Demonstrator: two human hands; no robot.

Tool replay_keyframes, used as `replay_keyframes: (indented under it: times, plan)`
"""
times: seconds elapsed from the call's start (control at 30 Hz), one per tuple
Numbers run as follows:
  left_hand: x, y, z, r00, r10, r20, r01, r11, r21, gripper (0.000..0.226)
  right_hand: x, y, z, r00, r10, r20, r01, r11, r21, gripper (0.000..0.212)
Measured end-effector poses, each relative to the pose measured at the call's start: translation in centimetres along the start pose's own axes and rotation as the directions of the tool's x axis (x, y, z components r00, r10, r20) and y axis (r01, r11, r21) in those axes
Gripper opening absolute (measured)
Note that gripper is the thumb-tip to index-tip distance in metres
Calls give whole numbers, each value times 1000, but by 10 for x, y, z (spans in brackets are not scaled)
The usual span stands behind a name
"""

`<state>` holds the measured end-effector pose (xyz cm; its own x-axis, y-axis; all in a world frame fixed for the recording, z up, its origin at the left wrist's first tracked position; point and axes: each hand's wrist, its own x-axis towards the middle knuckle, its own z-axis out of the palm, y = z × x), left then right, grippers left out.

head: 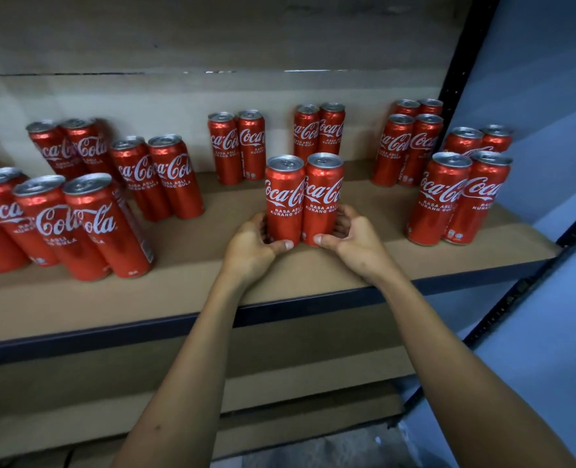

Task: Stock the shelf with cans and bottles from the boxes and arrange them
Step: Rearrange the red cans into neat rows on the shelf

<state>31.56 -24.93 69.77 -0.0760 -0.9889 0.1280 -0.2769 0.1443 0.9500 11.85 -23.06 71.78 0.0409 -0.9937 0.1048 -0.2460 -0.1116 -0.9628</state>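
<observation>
Two slim red cans stand upright and touching, side by side, near the middle of the shelf board (pixel 330 265), in the only view there is, the head camera. The left can (pixel 284 197) is gripped low down by the left hand (pixel 251 243), thumb across the front near the base and fingers curled round the far side. The right can (pixel 322 197) is held the same way by the right hand (pixel 354 236). Both bases appear to rest on the board.

Around this pair, other cans sit mostly in twos: a pair at 12 o'clock against the back wall (pixel 236 148), another just right of it at 1 o'clock (pixel 318 131), stacks of pairs at 2 to 3 o'clock (pixel 448 194), and a looser cluster at 9 o'clock (pixel 77 221).

Judging by the sealed tabs, these cans are full, so fairly heavy for their size, stiff-walled and smooth, likely slippery if damp. Tall and narrow, they would tip easily when pushed high. A low grip near the base, as here, seems the steadiest way to slide or square them.
</observation>
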Motion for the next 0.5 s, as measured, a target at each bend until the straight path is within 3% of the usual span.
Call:
replay_keyframes:
  times: [0.5]
  plan:
    - [-5,8,3,999,-25,-45,29,996,82,61,4,3,1,1000,-10,7,10,1000,-6,70]
